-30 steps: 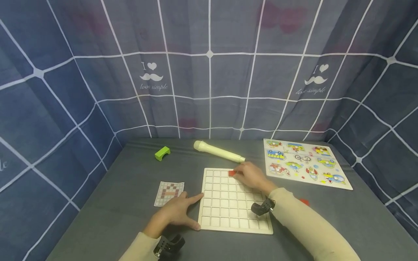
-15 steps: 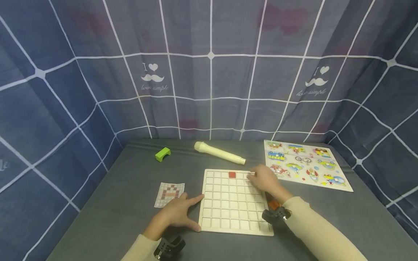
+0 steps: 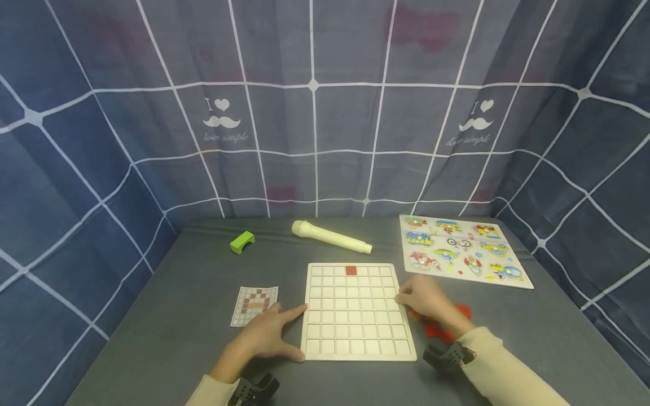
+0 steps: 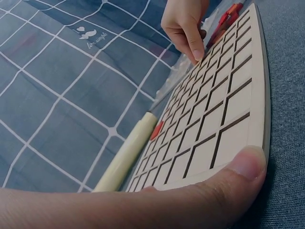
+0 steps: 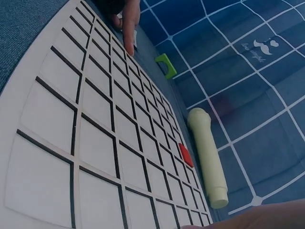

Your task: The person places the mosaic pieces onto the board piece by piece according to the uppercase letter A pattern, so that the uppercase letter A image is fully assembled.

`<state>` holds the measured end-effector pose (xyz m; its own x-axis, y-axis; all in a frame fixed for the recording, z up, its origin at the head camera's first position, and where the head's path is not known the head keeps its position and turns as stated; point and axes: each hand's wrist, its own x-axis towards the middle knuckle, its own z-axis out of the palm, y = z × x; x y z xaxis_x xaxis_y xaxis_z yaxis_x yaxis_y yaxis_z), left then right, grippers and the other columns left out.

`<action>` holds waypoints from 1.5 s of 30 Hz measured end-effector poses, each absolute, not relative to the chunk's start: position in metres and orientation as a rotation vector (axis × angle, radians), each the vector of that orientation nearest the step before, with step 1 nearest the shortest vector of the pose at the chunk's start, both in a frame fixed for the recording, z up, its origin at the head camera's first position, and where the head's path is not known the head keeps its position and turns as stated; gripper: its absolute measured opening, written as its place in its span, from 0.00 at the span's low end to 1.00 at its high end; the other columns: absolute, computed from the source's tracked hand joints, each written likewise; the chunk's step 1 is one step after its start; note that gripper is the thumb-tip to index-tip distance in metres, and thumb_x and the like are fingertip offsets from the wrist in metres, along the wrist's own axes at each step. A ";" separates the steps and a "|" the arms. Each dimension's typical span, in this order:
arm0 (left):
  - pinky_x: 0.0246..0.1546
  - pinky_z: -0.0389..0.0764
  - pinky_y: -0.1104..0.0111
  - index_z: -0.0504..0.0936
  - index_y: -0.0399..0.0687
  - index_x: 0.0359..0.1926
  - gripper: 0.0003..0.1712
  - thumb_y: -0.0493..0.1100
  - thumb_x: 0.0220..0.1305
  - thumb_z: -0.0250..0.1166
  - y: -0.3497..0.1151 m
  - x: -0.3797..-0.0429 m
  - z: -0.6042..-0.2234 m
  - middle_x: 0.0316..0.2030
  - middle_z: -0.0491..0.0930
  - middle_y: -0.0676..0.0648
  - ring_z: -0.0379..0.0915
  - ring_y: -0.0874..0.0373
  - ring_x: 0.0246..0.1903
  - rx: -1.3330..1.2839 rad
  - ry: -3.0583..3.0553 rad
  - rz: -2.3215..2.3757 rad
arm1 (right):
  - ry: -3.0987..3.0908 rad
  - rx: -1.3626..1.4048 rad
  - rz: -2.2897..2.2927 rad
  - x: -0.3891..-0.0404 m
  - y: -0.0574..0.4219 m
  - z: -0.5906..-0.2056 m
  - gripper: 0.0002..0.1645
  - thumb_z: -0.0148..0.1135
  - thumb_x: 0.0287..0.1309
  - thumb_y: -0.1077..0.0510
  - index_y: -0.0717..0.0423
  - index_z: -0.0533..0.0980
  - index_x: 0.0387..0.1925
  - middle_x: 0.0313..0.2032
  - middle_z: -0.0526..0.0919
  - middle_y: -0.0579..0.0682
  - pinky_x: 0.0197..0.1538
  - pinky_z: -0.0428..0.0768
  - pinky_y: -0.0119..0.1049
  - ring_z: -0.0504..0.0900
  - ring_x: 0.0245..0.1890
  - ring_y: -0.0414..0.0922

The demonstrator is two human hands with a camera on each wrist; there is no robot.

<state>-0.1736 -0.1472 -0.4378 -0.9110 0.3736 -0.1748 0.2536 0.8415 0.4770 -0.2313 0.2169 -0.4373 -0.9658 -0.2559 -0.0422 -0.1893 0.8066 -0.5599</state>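
A: Where does the grid board [image 3: 358, 317] lie?

B: Around the middle of the table [image 3: 167, 338], between its left and right edges; one red tile [image 3: 351, 270] sits in the row nearest the back edge, in the middle column.

A: And the left hand [image 3: 263, 337]?

B: Released, nothing in its grasp; index finger and thumb are spread, the fingertip touching the board's left edge, the thumb at its near left corner; a small printed card [image 3: 254, 306] lies just beside that hand, on the side of the table's left edge.

A: The right hand [image 3: 425, 296], then?

B: At the board's right edge; the left wrist view shows its index finger pointing down to the rim; whether it grasps the board or only touches it, I cannot tell; red pieces [image 3: 439, 332] and an orange piece [image 3: 414, 314] lie near it, to the right of the board.

A: What sits farther back?

B: A green arch block [image 3: 242, 242] toward the back left corner; a pale toy microphone [image 3: 332, 237], aslant between board and back edge; a picture puzzle [image 3: 459, 256] near the back right corner; a gridded curtain [image 3: 350, 124] hangs behind.
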 end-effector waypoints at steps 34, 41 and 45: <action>0.38 0.73 0.59 0.69 0.51 0.70 0.62 0.61 0.29 0.83 -0.158 -0.170 -0.441 0.44 0.71 0.43 0.67 0.55 0.35 0.546 2.718 0.781 | 3.034 -0.622 -0.572 -0.210 0.262 -0.444 0.17 0.74 0.48 0.46 0.43 0.87 0.42 0.40 0.77 0.44 0.41 0.63 0.44 0.69 0.45 0.47; 0.37 0.73 0.60 0.69 0.53 0.70 0.62 0.61 0.29 0.82 -0.154 -0.170 -0.441 0.42 0.71 0.45 0.66 0.56 0.34 0.548 2.738 0.765 | 3.056 -0.661 -0.546 -0.207 0.269 -0.446 0.18 0.76 0.44 0.46 0.35 0.87 0.41 0.41 0.74 0.43 0.41 0.58 0.40 0.67 0.45 0.46; 0.36 0.72 0.61 0.70 0.52 0.69 0.61 0.60 0.28 0.83 -0.154 -0.169 -0.439 0.41 0.71 0.46 0.65 0.56 0.33 0.541 2.752 0.752 | 3.042 -0.675 -0.571 -0.207 0.272 -0.447 0.19 0.76 0.42 0.44 0.34 0.86 0.42 0.41 0.74 0.43 0.40 0.56 0.40 0.67 0.46 0.46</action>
<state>-0.1687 -0.1539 -0.4391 -0.9035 0.4090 -0.1280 0.2870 0.7992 0.5281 -0.2072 0.2719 -0.4470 -0.9087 -0.4048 0.1019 -0.4141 0.8442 -0.3404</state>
